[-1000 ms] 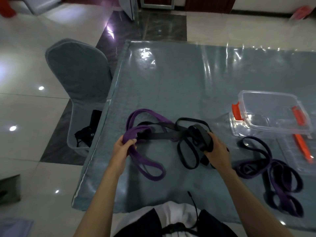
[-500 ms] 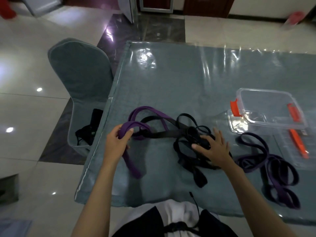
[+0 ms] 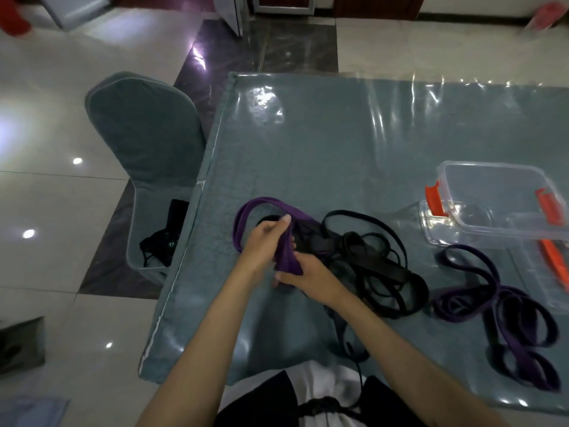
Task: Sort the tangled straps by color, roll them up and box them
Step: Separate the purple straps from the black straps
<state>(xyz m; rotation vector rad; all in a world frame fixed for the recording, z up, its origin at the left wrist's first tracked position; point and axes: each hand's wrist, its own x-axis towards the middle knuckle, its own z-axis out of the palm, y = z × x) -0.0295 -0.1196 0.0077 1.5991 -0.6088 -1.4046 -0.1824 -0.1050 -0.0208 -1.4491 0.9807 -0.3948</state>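
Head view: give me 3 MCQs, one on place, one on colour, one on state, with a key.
1. Where does the clear plastic box stand on the table?
A. right side
B. left edge
C. on the chair

2. What colour is the strap that both hands grip?
A. black
B. purple
C. orange

3. What state are the black straps in?
A. rolled up
B. boxed
C. a loose tangle

Key: 1 A, the box stands at the table's right, beyond the separate purple straps. 2 B, the left hand and right hand hold a bunched purple strap. 3 C, black loops sprawl over the table just right of the hands.
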